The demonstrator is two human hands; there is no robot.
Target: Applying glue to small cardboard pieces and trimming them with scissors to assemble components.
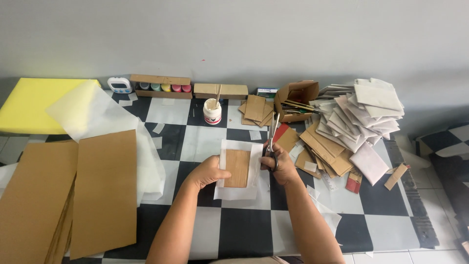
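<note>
checkered black and white, the worktop point(195, 142) runs up to a plain grey wall. left hand point(209, 171) pinches the left edge of a white paper sheet point(254, 164) with a brown cardboard rectangle point(237, 167) lying on it, held just above the worktop's middle. right hand point(279, 164) is closed through the handles of scissors point(271, 139), blades pointing away along the sheet's right edge. just beyond stands a white glue jar point(212, 111) with a stick in it. to the right, an open small cardboard box point(295, 100) and a heap of white-wrapped cards point(361, 115) over brown pieces. to the left lie large cardboard sheets point(105, 190), tissue paper point(93, 115) and a yellow foam block point(29, 105). paint pots in a tray point(160, 86) line the wall.
</note>
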